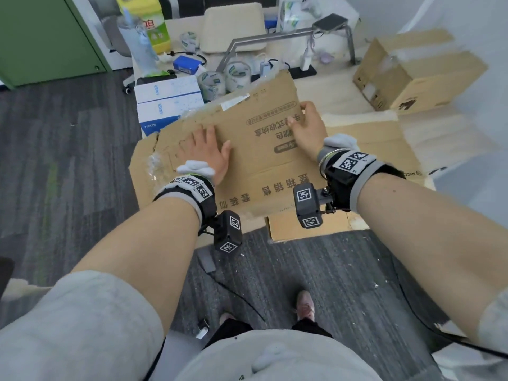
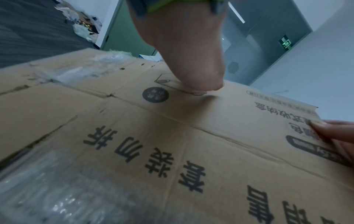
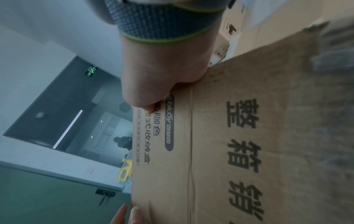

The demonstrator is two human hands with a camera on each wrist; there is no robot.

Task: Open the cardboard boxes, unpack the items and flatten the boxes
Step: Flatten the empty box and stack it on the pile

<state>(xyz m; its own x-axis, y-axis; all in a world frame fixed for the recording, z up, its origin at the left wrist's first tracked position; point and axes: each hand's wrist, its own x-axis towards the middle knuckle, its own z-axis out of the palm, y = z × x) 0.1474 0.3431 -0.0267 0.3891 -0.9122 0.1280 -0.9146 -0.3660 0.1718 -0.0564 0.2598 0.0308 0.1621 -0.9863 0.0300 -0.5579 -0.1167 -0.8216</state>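
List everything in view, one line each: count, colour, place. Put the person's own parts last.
flattened box: one, brown with black print, on the table edge under both hands
second flat cardboard: one, brown, beneath and right of it
upright box: one, brown, far right of the table
tape rolls: at least two, clear, behind the flattened box
white boxes: two stacked, white and blue, left of the rolls
battery pack: one, blue, behind the white boxes
yellow bag: one, far left
cushion: one, cream, far centre
carpet: grey, floor
left hand: flat, pressing the flattened box
right hand: grips its right edge
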